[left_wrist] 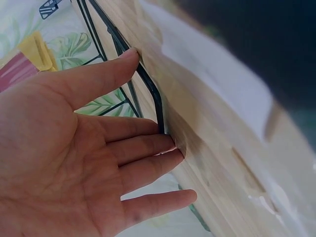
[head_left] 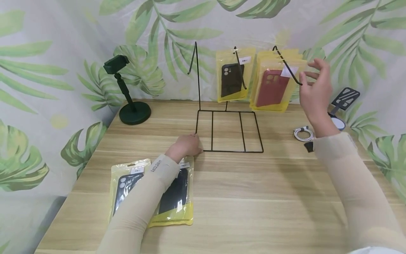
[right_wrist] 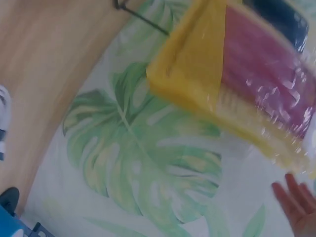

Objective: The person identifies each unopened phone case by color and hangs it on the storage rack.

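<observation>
A black wire display rack (head_left: 229,131) stands at the centre of the frame, its flat base on the wooden bench (head_left: 253,197). The left hand (head_left: 185,146) presses the base's lower left corner with straight, spread fingers (left_wrist: 143,148). On the rack's right hook, in the upper right, hangs a stack of yellow pouches fronted by a red phone case (head_left: 272,88); the right hand (head_left: 315,92) hovers just beside that hook, fingers loosely spread and holding nothing. A pouch with a black phone case (head_left: 232,79) hangs on the middle hook. Two more packaged cases (head_left: 172,197) lie at lower left under the left sleeve. A green phone stand (head_left: 129,95) is at upper left, a coiled white cable (head_left: 303,134) at right.
</observation>
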Motion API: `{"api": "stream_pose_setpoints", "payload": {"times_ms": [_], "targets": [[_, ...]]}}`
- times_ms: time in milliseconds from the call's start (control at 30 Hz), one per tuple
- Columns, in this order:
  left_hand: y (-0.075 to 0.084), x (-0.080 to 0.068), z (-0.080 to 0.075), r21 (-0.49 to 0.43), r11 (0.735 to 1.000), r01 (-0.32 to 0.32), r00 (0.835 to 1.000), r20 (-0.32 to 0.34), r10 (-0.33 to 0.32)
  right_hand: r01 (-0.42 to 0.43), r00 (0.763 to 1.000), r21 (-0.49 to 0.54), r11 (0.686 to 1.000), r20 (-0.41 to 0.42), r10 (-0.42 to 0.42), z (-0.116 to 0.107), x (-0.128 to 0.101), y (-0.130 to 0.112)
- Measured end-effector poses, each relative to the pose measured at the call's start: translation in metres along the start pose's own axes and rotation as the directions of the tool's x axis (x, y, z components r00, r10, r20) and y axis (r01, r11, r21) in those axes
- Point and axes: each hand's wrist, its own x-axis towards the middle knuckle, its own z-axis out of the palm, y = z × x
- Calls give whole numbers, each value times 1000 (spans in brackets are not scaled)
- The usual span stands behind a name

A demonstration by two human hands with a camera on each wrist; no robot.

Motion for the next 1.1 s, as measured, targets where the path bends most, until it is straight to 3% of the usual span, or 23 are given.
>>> {"api": "stream_pose_setpoints", "payload": {"times_ms": [167, 267, 333, 433, 567, 633, 800, 933, 1100], "targets": [[0, -3, 0, -12, 1000, -5, 1000, 6, 5, -54, 980, 2, 999, 194, 52, -9, -46, 8], [-2, -6, 2, -29, 999, -15, 1000, 8, 16, -61, 925, -94, 994, 369, 91, -7, -74, 14], [-5, -7, 3, -50, 998, -24, 1000, 8, 24, -13, 873, -159, 987, 479, 89, -1, -89, 18], [-9, -6, 2, -93, 995, -46, 999, 10, 47, 106, 766, -239, 965, 639, 74, 13, -106, 26], [-16, -2, 2, -154, 982, -110, 994, 11, 113, 311, 623, -291, 905, 781, 38, 35, -123, 35], [-21, -2, 2, -224, 966, -128, 991, 14, 134, 380, 572, -310, 871, 819, 42, 45, -128, 38], [-37, -18, -2, -339, 932, -128, 985, 63, 158, 438, 518, -347, 829, 851, 83, 57, -136, 43], [-48, -44, -8, -267, 956, -119, 983, 107, 152, 472, 504, -346, 811, 861, 74, 59, -139, 45], [-59, -75, -10, -130, 991, -31, 995, 89, 43, 489, 493, -355, 796, 866, 83, 60, -138, 44]]}}
